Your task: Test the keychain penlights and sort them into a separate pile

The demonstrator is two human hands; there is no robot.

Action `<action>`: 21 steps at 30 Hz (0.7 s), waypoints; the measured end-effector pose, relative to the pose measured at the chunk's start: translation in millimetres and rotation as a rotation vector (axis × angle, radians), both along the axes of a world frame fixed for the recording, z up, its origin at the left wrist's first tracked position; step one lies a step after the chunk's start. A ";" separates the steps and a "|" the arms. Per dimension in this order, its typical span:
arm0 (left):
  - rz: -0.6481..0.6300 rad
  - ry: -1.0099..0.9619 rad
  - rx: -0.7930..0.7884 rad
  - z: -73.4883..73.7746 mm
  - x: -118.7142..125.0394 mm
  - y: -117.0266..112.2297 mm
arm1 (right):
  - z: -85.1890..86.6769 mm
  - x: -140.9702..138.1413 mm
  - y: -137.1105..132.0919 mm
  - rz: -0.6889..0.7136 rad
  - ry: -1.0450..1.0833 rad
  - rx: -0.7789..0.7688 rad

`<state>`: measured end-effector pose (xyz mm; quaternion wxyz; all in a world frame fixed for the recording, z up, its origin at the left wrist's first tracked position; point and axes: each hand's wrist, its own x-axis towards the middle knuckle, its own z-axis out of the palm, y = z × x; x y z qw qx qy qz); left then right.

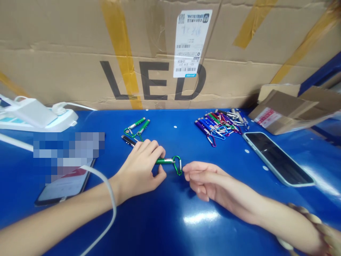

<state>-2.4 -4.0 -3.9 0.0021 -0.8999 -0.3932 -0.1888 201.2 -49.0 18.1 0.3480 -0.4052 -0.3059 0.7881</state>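
Note:
My left hand (145, 163) is closed around a slim green laser pointer (165, 161) with a white label. Most of its barrel is hidden under my fingers. A green carabiner clip (177, 165) hangs at its right end, just above the blue table. My right hand (210, 181) is a little right of the clip, with loosely curled fingers and nothing visible in them. Beyond my left knuckles lies a black pointer (128, 140), partly covered by the hand. Two green pointers (137, 123) with clips rest behind it.
Several coloured pointers with clips (213, 124) lie in a row at the back right. A phone (277, 158) and an open carton (285, 108) are to the right. At left are another phone (62, 188), a power strip (62, 121) and a white cable (110, 199) crossing my left forearm. A large box (80, 81) stands behind.

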 end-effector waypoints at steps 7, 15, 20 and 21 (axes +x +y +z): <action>-0.105 -0.063 -0.058 0.5 -1.2 -0.6 | 2.6 -0.4 -0.7 -0.001 -0.021 0.007; -0.248 -0.073 -0.057 3.0 -1.1 0.0 | 4.9 0.2 -1.7 0.005 -0.059 -0.001; -0.247 -0.095 -0.058 0.9 -1.0 -0.3 | 2.7 1.3 -1.8 0.024 -0.052 0.026; -0.249 -0.098 -0.055 0.9 -1.0 -0.5 | 2.5 1.4 -1.8 0.026 -0.053 0.030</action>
